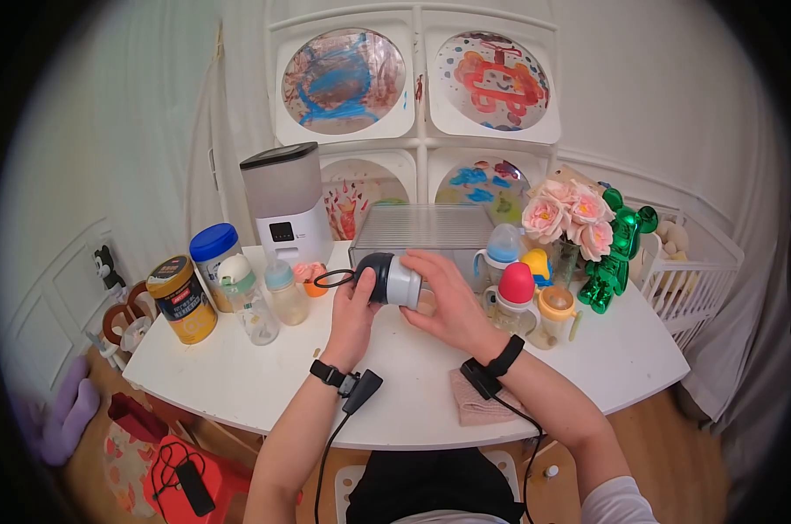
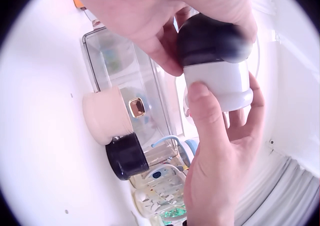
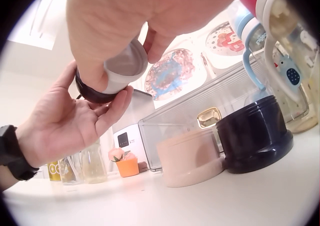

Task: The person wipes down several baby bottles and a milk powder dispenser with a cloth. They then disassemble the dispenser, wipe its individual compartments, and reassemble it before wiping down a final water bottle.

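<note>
Head view: above the tabletop (image 1: 404, 375), right grip (image 1: 452, 301) and left grip (image 1: 352, 310) hold one container (image 1: 399, 293): right part-closed round its white section (image 1: 404, 281), left curled round its dark dome (image 1: 376, 267). Judgement: keep parts aligned, any twist even, squeeze light.

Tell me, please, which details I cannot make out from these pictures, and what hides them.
Head view: yellow tin, fine print too small.
Head view: dark cup, hidden behind the right hand.
Left wrist view: dark cap, partly covered by the left hand, one end blurred.
Right wrist view: pink-topped bottle, cut off by the picture's edge.
</note>
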A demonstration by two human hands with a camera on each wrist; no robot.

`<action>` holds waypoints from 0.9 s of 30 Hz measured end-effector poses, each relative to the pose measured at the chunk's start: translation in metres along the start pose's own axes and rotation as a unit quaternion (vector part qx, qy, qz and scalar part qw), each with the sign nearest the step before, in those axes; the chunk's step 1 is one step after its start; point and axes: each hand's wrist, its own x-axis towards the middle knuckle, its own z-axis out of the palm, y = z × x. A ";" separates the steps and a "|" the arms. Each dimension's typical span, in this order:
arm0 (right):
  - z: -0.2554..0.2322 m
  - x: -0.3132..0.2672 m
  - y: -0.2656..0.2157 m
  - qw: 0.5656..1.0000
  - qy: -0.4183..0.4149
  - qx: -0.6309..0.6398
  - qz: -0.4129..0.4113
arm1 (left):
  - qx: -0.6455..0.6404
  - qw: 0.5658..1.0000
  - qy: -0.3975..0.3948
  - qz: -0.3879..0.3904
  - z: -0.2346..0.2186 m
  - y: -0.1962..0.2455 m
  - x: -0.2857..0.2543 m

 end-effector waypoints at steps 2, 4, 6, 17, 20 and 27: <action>0.001 0.000 0.000 1.000 -0.008 -0.005 0.005 | -0.021 1.000 -0.009 0.015 0.003 0.004 -0.002; 0.001 -0.001 0.000 1.000 -0.015 0.010 0.021 | -0.029 0.999 -0.014 0.016 0.000 0.004 -0.001; 0.003 -0.002 0.001 0.999 -0.025 0.025 0.038 | -0.038 0.999 -0.016 0.017 -0.001 0.003 -0.001; 0.004 -0.003 -0.002 0.998 -0.056 -0.003 0.027 | 0.095 0.993 0.044 -0.056 0.006 0.016 -0.003; 0.005 -0.004 0.001 0.998 -0.057 0.010 0.028 | 0.114 0.991 0.039 -0.064 0.002 0.015 -0.001; -0.002 0.005 -0.017 0.993 -0.081 -0.063 -0.063 | 0.008 0.990 0.001 -0.140 0.006 0.026 -0.006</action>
